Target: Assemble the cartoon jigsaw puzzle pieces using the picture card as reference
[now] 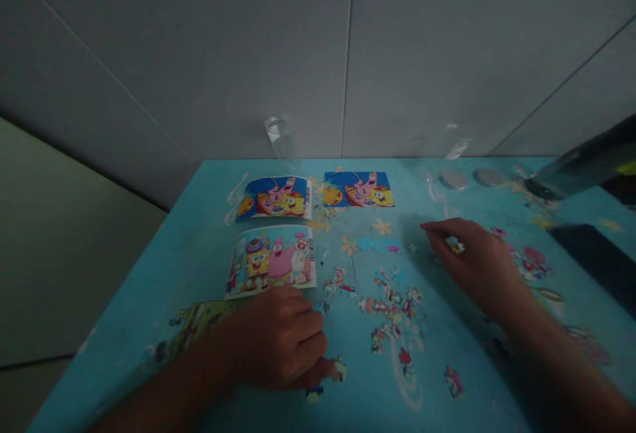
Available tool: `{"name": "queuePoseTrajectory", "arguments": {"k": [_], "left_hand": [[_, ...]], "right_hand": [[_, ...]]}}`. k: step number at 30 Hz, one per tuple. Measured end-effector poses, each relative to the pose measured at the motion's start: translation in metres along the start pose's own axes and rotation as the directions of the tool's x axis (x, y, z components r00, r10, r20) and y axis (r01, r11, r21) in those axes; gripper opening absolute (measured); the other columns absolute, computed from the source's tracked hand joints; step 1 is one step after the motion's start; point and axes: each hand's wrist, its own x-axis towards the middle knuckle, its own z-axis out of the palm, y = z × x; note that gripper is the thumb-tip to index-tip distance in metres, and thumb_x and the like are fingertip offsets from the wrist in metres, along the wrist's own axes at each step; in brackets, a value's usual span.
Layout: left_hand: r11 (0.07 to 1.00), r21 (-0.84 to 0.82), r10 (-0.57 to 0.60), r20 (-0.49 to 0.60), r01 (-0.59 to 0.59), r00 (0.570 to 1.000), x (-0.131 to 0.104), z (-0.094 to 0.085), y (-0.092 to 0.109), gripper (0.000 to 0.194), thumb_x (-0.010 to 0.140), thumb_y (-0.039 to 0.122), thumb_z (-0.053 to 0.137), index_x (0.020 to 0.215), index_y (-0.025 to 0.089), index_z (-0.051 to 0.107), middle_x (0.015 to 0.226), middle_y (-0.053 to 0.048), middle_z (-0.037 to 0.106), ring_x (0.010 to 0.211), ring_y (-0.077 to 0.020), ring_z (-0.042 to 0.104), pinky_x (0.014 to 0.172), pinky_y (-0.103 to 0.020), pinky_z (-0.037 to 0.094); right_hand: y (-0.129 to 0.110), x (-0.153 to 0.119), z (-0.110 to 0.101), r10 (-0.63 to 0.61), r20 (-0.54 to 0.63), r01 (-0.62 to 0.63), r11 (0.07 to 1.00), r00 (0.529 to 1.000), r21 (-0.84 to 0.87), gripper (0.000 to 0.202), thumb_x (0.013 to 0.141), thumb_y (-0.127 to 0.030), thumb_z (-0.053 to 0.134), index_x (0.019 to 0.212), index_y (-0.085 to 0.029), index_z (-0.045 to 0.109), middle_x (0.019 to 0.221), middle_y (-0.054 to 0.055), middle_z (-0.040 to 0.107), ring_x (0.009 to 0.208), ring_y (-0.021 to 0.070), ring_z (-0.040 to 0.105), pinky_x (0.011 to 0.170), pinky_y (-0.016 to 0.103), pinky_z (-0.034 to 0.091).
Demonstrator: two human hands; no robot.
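Observation:
My left hand is closed near the front of the table, fingers curled. Its fingertips touch a small puzzle piece, with another puzzle piece just below. Over the right half, my right hand has thumb and forefinger pinched together; whatever is between the tips is too small to make out. A puzzle piece shows in the gap behind them, in the hand or beneath it, I cannot tell. Between the hands lie a partly joined puzzle cluster and a joined light-blue strip.
Two cartoon picture sheets and a blue assembled puzzle lie at the back. A yellow-green puzzle is partly behind my left arm. Clear containers, round lids, a bottle and a dark flat object stand around.

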Motion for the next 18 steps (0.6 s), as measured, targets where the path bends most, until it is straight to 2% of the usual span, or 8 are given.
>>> {"name": "queuePoseTrajectory", "arguments": {"k": [8,12,14,18], "left_hand": [[1.0,-0.025,-0.006,0.012,0.006,1.0,0.002,-0.002,0.007,0.043,0.103,0.034,0.043,0.063,0.021,0.051,0.058,0.001,0.048,0.05,-0.0163,0.043,0.047,-0.037,0.03],[0.999,-0.04,-0.013,0.019,0.014,1.0,0.002,-0.003,0.009,0.04,0.103,0.035,0.043,0.065,0.021,0.05,0.058,0.001,0.047,0.05,-0.0161,0.041,0.049,-0.037,0.027],[0.999,-0.048,-0.024,0.035,0.026,0.999,0.001,-0.003,0.01,0.037,0.102,0.031,0.044,0.067,0.022,0.049,0.058,0.002,0.047,0.051,-0.0156,0.04,0.05,-0.036,0.027],[0.996,-0.026,-0.086,0.1,0.089,0.991,-0.004,-0.002,0.016,0.028,0.097,0.017,0.048,0.07,0.022,0.05,0.062,0.004,0.053,0.055,-0.0153,0.045,0.056,-0.034,0.033]], "right_hand": [[-0.001,-0.005,0.002,-0.036,0.039,0.036,0.999,0.999,0.016,0.021,0.098,-0.033,0.056,0.111,-0.026,0.072,0.105,0.005,0.074,0.093,0.0247,0.07,0.087,0.041,0.053],[-0.006,-0.007,0.006,-0.033,0.091,0.033,0.999,0.995,0.012,0.024,0.099,-0.04,0.058,0.114,-0.028,0.071,0.11,0.004,0.072,0.097,0.0252,0.068,0.09,0.044,0.052],[-0.009,-0.008,0.009,-0.036,0.136,0.033,0.999,0.99,0.02,0.027,0.098,-0.043,0.059,0.117,-0.028,0.07,0.112,0.005,0.071,0.102,0.0263,0.066,0.092,0.045,0.052],[-0.015,-0.007,0.015,-0.036,0.186,0.032,0.999,0.982,0.026,0.028,0.097,-0.039,0.061,0.119,-0.025,0.071,0.112,0.008,0.069,0.101,0.0257,0.065,0.092,0.045,0.053]]}}
